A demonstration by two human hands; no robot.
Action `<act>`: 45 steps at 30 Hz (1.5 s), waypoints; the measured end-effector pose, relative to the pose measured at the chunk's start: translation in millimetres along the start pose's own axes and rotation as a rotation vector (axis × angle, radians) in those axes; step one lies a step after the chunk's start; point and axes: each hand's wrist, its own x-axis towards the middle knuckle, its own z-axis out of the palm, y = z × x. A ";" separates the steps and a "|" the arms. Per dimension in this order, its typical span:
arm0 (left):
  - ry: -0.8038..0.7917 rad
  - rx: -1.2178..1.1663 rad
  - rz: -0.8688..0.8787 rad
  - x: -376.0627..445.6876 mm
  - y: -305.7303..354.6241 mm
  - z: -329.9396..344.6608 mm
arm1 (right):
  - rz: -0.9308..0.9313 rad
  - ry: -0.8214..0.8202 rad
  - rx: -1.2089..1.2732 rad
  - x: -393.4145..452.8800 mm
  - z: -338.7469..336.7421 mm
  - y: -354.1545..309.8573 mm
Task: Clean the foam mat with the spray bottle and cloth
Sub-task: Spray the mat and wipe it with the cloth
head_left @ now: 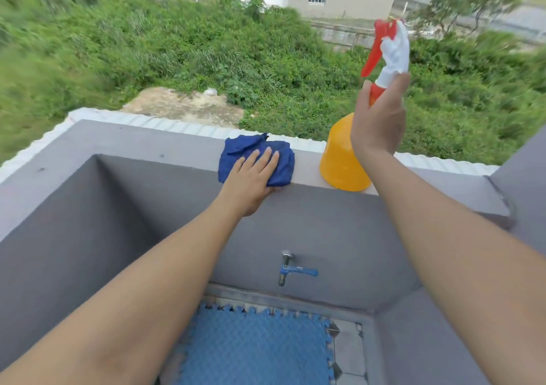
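Spray bottle (344, 157) is held at its neck by right hand (378, 119), fingers wrapped, approx 2 o'clock on wall ledge (147, 139) — likely for pickup. Cloth (254, 157) at 12 is pressed by flat left hand (251, 178), thumb hidden. Foam mat (254, 352) lies at 6 below tap (288, 269) — nothing blocks it.

Both my arms reach forward: my left hand (254, 175) lies flat, fingers straight, thumb hooked under; my right hand (379, 116) is raised upright, fingers curled.

The spray bottle (344, 154) is smooth orange plastic, the cloth (260, 156) soft crumpled blue fabric, the foam mat (254, 349) matt and ribbed.
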 end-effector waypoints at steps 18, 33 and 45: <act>0.577 -1.045 -0.599 -130.4 -7.8 -18.7 | -0.025 -0.058 0.242 -138.8 -82.5 10.9; -0.075 -0.977 -0.848 -354.5 -52.5 156.8 | 0.653 -0.591 0.151 -476.0 -94.6 128.7; -0.148 -0.992 -0.915 -449.8 -25.2 439.2 | 0.550 -0.614 0.072 -680.0 13.6 326.4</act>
